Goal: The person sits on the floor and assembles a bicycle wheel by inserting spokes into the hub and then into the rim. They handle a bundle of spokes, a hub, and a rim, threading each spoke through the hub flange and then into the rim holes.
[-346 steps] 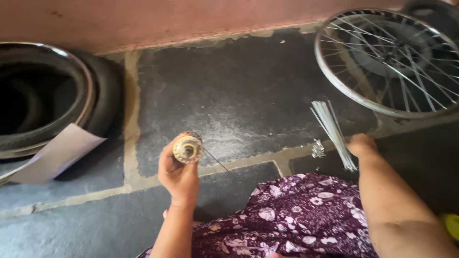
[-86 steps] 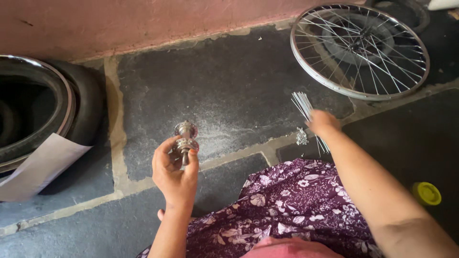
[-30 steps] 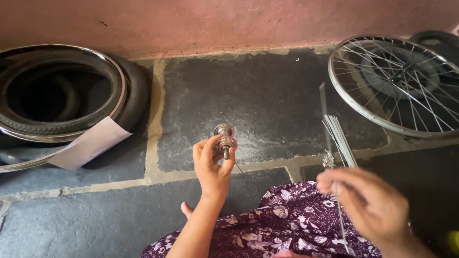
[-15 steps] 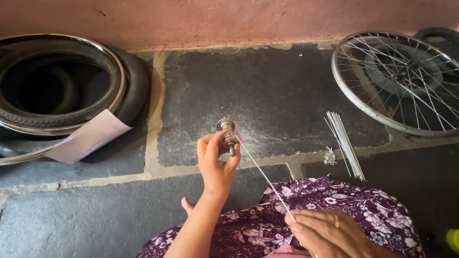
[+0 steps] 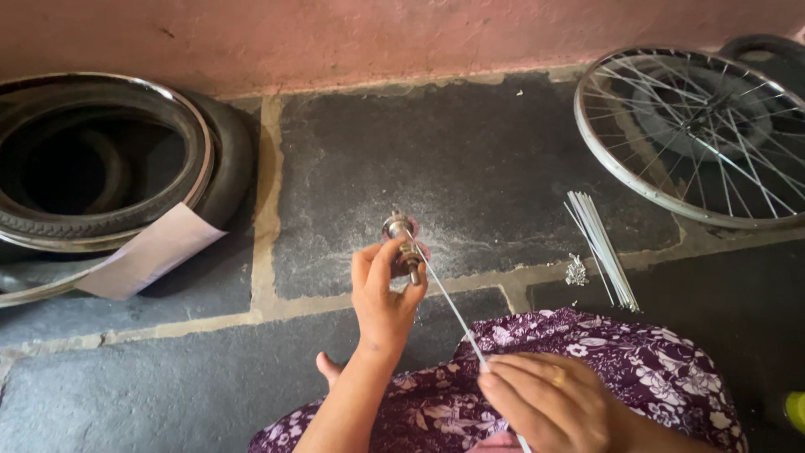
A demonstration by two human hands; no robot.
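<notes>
My left hand holds a small metal wheel hub upright above the stone floor. A thin silver spoke runs from the hub's flange down to my right hand, which pinches its lower end just above my lap. My lap is covered by purple flowered cloth. A bundle of loose spokes lies on the floor to the right, with a small heap of nipples beside it.
A spoked bicycle wheel lies flat at the upper right. Stacked tyres and a rim sit at the left with a white paper sheet against them. A pink wall runs along the back. A yellow-green object shows at the right edge.
My right hand left the spoke bundle with one spoke and brought it to the hub. The spoke's tip now meets the hub flange, and the right hand has dropped toward my lap.
</notes>
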